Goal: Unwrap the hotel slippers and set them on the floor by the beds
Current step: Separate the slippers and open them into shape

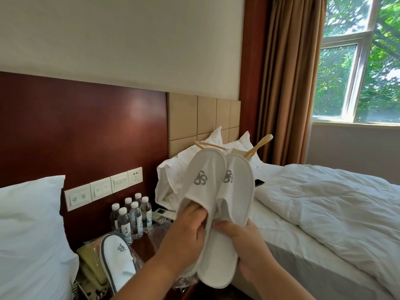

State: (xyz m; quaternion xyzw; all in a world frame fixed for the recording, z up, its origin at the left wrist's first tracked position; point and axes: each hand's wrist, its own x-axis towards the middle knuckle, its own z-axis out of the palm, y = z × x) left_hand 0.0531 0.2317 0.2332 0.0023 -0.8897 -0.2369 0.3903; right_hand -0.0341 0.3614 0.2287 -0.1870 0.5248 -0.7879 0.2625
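I hold two white hotel slippers upright in front of me, toes up, each with a grey logo. My left hand [186,232] grips the left slipper [204,180] with fingers inside its opening. My right hand [244,245] grips the right slipper [236,191] at its side. The pair overlaps along the middle. Another white slipper with dark trim [118,258] lies in clear plastic wrap on the nightstand at lower left. Crumpled clear wrapping [158,232] lies beside it.
Several water bottles [129,217] and a remote [161,214] stand on the nightstand between two beds. A white pillow [28,230] is at left; the right bed [324,202] has a rumpled duvet, a dark phone [259,182] and wooden hangers [257,146]. The floor is hidden.
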